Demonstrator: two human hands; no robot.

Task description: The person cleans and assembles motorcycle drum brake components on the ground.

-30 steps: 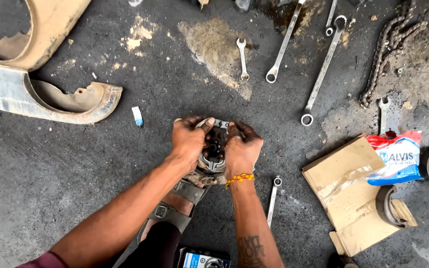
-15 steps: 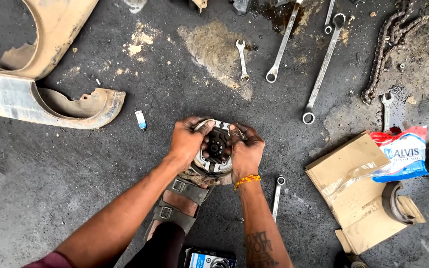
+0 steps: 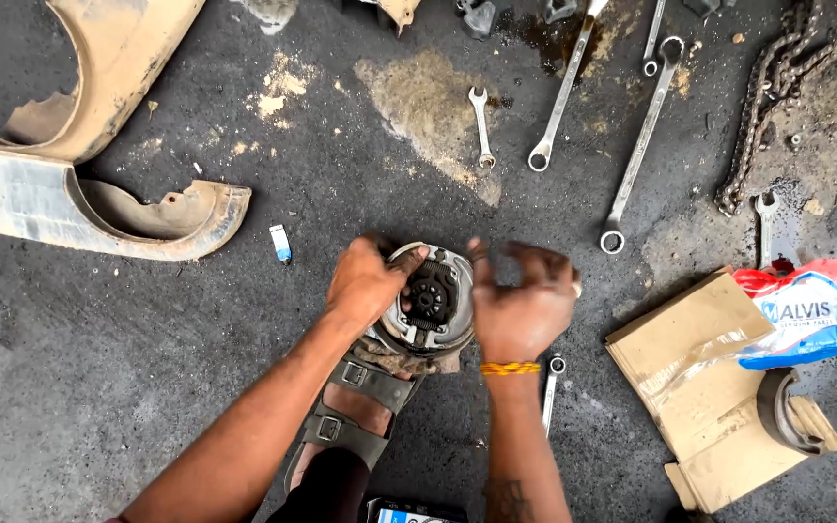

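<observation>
a round metal brake plate (image 3: 430,302) with a dark toothed hub at its middle sits on the dark oily ground, right at the toe of a sandalled foot (image 3: 356,421); its lower edge is hidden by the sandal strap and a scrap of dirty rag. the left hand (image 3: 368,283) is curled over the plate's left rim, fingers folded tight onto the edge, so that side of the plate is covered. the right hand (image 3: 525,302) is at the plate's right side, blurred, fingers half bent and spread; whether it grips anything or just touches the rim cannot be told. an orange thread band circles that wrist.

just under the right forearm a ring spanner (image 3: 551,392) lies partly hidden by the arm. further up, a small open spanner (image 3: 480,124), a long combination spanner (image 3: 562,97) and another long ring spanner (image 3: 639,145) lie on the ground, tops cut off by the frame edge. a greasy chain (image 3: 762,107) runs off the upper right. at right, a torn cardboard box (image 3: 699,373) with a red, white and blue packet (image 3: 798,312) on it; a curved brake shoe (image 3: 787,412) rests against the box, another is cut off at the right border. at left, a muddy broken mudguard (image 3: 70,199), and near it a small white and blue tube (image 3: 281,243).
</observation>
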